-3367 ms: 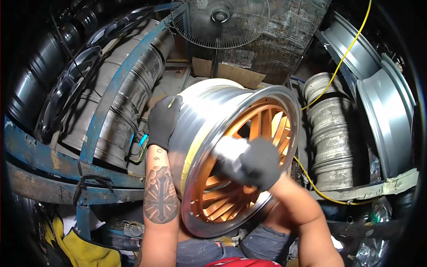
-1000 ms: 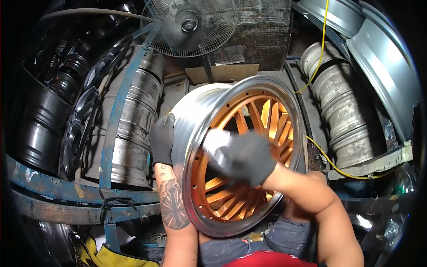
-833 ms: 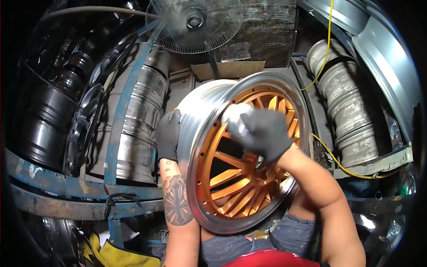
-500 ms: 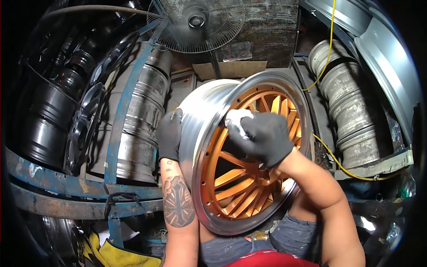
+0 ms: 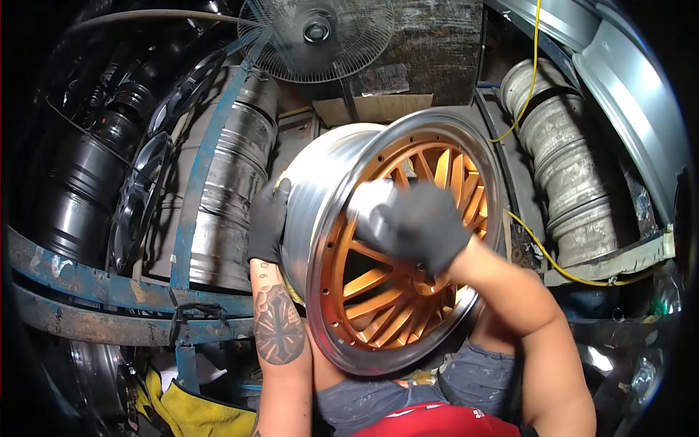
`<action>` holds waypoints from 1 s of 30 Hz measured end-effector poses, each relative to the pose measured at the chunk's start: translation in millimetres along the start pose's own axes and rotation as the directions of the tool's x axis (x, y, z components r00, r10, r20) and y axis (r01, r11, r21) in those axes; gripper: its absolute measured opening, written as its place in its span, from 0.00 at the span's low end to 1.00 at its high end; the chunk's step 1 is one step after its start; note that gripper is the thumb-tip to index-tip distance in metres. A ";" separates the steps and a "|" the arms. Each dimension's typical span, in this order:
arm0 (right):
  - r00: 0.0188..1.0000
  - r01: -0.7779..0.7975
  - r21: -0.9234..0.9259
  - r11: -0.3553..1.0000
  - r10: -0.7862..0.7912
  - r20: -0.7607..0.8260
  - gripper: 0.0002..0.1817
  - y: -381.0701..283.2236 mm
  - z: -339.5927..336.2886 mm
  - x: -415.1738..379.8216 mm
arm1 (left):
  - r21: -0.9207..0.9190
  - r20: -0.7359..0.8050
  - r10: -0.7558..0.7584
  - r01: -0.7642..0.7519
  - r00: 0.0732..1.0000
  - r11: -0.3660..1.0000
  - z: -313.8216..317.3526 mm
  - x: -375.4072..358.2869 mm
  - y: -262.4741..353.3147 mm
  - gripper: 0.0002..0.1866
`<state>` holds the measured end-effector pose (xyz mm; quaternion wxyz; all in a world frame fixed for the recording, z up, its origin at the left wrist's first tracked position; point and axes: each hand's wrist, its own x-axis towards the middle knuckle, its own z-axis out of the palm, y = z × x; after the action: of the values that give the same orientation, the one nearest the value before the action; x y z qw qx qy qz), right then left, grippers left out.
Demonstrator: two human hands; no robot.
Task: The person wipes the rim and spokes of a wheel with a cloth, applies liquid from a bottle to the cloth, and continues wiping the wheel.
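Observation:
A car wheel rim (image 5: 336, 240) stands tilted between the person's knees, with a bare silvery barrel and lip and copper-orange spokes (image 5: 375, 282). Black-gloved, my left hand (image 5: 269, 222) grips the barrel from its left side; its fingertips are partly hidden behind the metal. My right hand (image 5: 426, 227), in a black glove too, is closed on a crumpled white cloth (image 5: 373, 198) at the upper left inner edge of the lip. Motion blurs this hand and the cloth a little.
A fan (image 5: 317, 33) stands at the back before a dark board. Stacked rims (image 5: 571, 153) line the right side, more rims (image 5: 231, 182) the left, behind a blue metal frame (image 5: 131, 298). A yellow cable (image 5: 535, 244) hangs at right; a yellow cloth (image 5: 193, 415) lies lower left.
My right hand and the white cloth have shifted slightly left along the lip. The whole scene sits a little further left and up, and my left hand keeps its hold.

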<state>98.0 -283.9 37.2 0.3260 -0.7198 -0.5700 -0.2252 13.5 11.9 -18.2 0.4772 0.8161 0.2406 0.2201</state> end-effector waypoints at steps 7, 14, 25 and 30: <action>0.997 0.064 0.050 0.997 -0.066 0.037 0.13 -28.0 2.3 -13.4 | 0.218 -0.150 0.106 -0.072 0.983 0.973 0.4 -4.1 -15.1 0.21; 0.995 0.083 0.066 0.994 -0.087 0.053 0.14 -61.7 16.8 -25.8 | 0.277 -0.103 0.073 -0.042 0.992 0.960 -3.8 -16.1 6.8 0.22; 0.998 0.008 0.093 0.996 -0.013 0.057 0.07 -13.5 20.0 -24.5 | 0.104 0.029 0.056 -0.059 0.998 0.993 -9.6 -25.1 4.3 0.22; 0.990 0.143 0.083 0.986 -0.143 0.000 0.08 -41.2 16.7 -23.5 | 0.055 -0.035 0.084 -0.082 0.996 0.995 -1.1 -27.8 11.1 0.22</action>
<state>51.5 -282.0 18.1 0.3368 -0.6637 -0.6298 -0.2223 -6.9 -8.8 -11.4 0.4411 0.8336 0.2211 0.2481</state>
